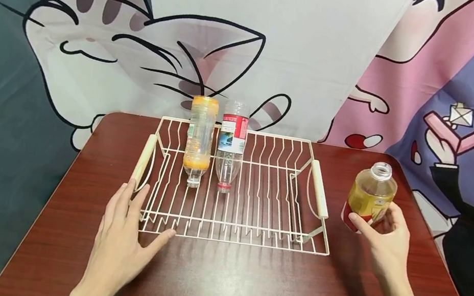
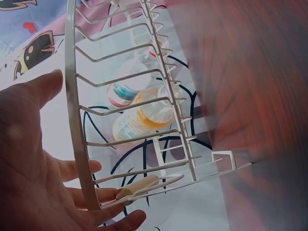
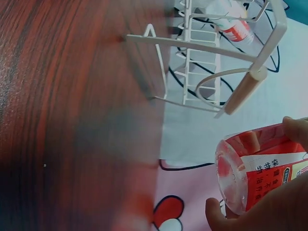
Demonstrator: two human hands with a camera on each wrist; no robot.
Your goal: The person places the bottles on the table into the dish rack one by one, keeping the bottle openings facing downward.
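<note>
A white wire dish rack [image 1: 231, 242] stands on the table, with a pale handle at each side. My left hand [image 1: 116, 248] is at its front left corner, fingers spread and straight; the left wrist view shows the fingers close about the rack's end. Right of the rack, my right hand [image 1: 390, 250] grips a clear plastic bottle [image 1: 371, 194] with a yellow and red label, its capless mouth up and slightly tilted. Two clear plastic bottles sit in the rack with necks pointing down toward me: an orange-banded bottle [image 1: 200, 134] and a red-and-white-labelled bottle [image 1: 233, 134].
The dark red-brown table [image 1: 238, 288] extends around the rack. Behind it hangs a cartoon-printed cloth [image 1: 317, 52] close to the far edge. The rack's right handle [image 1: 320, 189] lies between the rack's wires and the held bottle.
</note>
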